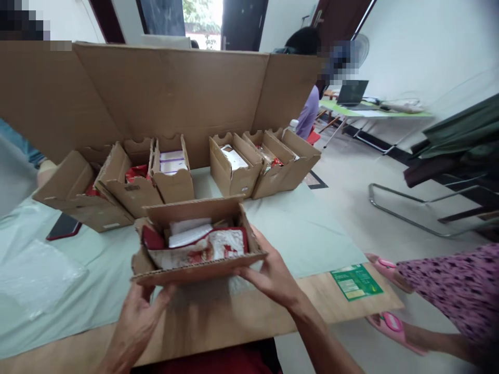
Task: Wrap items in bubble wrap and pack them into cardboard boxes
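Note:
Both my hands hold an open cardboard box (198, 275) at the near side of the table, tilted toward me. My left hand (136, 317) grips its lower left corner, the thumb against the front. My right hand (273, 270) is wrapped round the right end, thumb under the front edge. Inside the box lies a red and white printed packet (210, 249), with a white packet or folded paper (190, 235) behind it. What lies beneath these is hidden.
Several open cardboard bins (171, 188) with packets stand in a row behind, before a tall cardboard panel (175, 93). A phone (64, 227), clear plastic (39, 275) and a green packet (356, 282) lie on the table. A person in pink slippers (390, 322) is at the right.

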A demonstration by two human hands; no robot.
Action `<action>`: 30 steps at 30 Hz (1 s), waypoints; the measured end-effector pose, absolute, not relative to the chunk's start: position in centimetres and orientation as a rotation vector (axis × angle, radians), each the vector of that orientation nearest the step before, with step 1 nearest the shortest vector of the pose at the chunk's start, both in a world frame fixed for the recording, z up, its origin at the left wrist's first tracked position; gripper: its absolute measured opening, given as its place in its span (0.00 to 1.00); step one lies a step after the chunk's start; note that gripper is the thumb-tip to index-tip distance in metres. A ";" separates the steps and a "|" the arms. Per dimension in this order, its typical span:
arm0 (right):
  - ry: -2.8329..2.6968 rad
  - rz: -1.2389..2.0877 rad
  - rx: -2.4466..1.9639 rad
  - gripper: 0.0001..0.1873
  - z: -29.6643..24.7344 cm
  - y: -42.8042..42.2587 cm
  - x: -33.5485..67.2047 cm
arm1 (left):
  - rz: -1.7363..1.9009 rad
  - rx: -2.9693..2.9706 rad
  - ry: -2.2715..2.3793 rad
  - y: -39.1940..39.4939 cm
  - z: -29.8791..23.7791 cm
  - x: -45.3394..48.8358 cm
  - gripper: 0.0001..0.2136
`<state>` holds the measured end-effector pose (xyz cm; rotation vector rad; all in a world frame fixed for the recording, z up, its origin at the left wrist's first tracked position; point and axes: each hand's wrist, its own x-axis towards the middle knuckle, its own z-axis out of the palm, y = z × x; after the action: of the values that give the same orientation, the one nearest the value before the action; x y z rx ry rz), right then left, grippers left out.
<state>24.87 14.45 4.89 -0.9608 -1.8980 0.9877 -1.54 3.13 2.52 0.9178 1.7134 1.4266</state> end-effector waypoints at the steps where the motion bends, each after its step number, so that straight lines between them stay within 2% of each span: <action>1: -1.917 1.001 -0.910 0.51 5.4 15.0 24.1 | 1.467 0.917 1.736 3.3 3.4 -2.0 0.39; 5: -1.881 0.919 -0.904 0.47 6.8 15.3 24.7 | 1.492 1.075 1.676 4.1 5.0 -1.0 0.38; 11: -1.764 0.797 -1.219 0.44 4.9 10.5 29.2 | 1.356 1.173 1.481 3.9 2.5 1.1 0.38; 17: -1.723 0.566 -1.292 0.42 0.9 6.2 27.0 | 1.310 1.289 1.296 11.9 3.9 -3.6 0.36; 20: -1.819 0.544 -1.175 0.32 -0.9 4.7 27.7 | 1.436 1.259 1.529 13.9 3.4 -4.1 0.37; 22: -1.796 0.534 -1.221 0.23 -1.7 5.2 29.0 | 1.481 1.168 1.686 12.7 1.8 -2.9 0.36; 23: -1.752 0.544 -1.283 0.22 -1.8 6.0 29.7 | 1.473 1.123 1.714 11.5 0.8 -1.9 0.36; 25: -1.653 0.651 -1.370 0.29 -1.9 8.4 30.3 | 1.412 1.041 1.698 8.5 -1.3 0.4 0.37; 28: -1.627 1.102 -1.225 0.43 -1.8 12.6 29.8 | 1.276 1.114 1.551 5.2 -3.0 3.9 0.37; 30: -1.634 1.435 -1.071 0.44 -1.8 14.8 28.8 | 1.276 1.270 1.471 4.8 -3.3 5.5 0.38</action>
<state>28.80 14.77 -1.78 -1.0713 -1.6339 1.4348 5.53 4.80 -3.30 1.2699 1.4714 1.2761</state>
